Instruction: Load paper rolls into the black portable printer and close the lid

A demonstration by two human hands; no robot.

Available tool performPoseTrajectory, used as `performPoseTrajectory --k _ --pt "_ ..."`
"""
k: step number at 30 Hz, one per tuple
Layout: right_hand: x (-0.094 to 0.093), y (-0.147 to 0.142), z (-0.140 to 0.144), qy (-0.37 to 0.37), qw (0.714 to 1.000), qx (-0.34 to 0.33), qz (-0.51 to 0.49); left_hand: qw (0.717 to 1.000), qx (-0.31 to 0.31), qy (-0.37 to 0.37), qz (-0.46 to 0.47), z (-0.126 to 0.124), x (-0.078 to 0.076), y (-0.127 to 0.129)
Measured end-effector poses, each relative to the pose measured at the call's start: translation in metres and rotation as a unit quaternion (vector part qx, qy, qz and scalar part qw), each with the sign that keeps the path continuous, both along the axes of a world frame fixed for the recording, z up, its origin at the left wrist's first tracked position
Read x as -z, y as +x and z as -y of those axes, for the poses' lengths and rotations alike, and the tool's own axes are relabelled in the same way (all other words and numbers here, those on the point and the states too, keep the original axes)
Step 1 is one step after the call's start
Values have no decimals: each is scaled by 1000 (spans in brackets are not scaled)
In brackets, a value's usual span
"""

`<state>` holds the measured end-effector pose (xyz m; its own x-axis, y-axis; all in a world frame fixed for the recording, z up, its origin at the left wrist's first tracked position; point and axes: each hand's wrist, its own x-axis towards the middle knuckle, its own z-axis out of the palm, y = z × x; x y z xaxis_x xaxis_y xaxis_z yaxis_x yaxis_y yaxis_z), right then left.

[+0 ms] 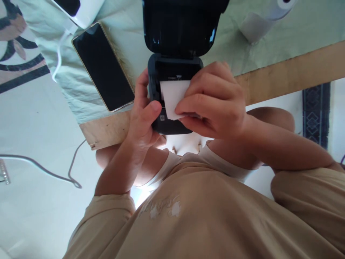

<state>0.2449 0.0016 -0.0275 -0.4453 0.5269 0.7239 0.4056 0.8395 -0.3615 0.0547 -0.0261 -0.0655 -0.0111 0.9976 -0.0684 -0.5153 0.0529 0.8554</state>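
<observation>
A small black printer (172, 126) with its lid (180, 28) swung up lies at the table's front edge. My left hand (144, 111) grips its left side, thumb on the front left corner. White paper (174, 95) comes up out of the open compartment and folds over toward me. The fingers of my right hand (215, 100) are closed on the paper's right side. That hand covers the right part of the printer, so the inside there is hidden.
Left of the printer lies a smartphone (104, 66) with a dark screen. A white device (86, 12) with a cable (59, 54) is behind it. A white paper roll (277, 9) with a loose end stands at the back right. The wooden table edge (291, 72) shows beyond the cloth (229, 54).
</observation>
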Motion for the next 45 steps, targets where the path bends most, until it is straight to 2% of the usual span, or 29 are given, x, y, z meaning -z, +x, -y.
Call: performPoseTrajectory --k 5,8,12,16,19,24,28,31,38,42,43,45 --pt "2 3 0 -17 999 -45 9 1000 -3 -5 15 3 0 3" --pt "1 7 -5 -19 998 -51 -22 1000 7 0 23 5 0 4" --pt "1 9 -11 -21 999 -21 -16 1000 16 -20 9 5 -1 1" --pt "-1 7 -5 -45 999 22 13 999 10 -29 12 4 -5 0" --pt "-3 7 -1 -66 997 26 41 999 -3 -24 34 4 -10 2" --pt "-5 9 -2 -70 997 17 38 996 -2 -80 37 5 -16 4" --pt "-5 11 -2 -45 996 30 68 998 20 -37 49 3 -13 4" --pt "-4 13 -1 -35 996 40 77 999 11 -34 39 1 -10 4" --pt "-1 7 2 -66 997 19 19 1000 -2 -19 11 2 0 2" --pt "-3 12 -4 -68 997 14 -16 999 -10 -45 -15 7 -6 2" --pt "-2 15 -8 -80 996 12 -40 998 -5 -52 -19 8 -9 1" --pt "1 22 -19 -160 985 11 -66 998 6 -64 -24 10 -14 1"
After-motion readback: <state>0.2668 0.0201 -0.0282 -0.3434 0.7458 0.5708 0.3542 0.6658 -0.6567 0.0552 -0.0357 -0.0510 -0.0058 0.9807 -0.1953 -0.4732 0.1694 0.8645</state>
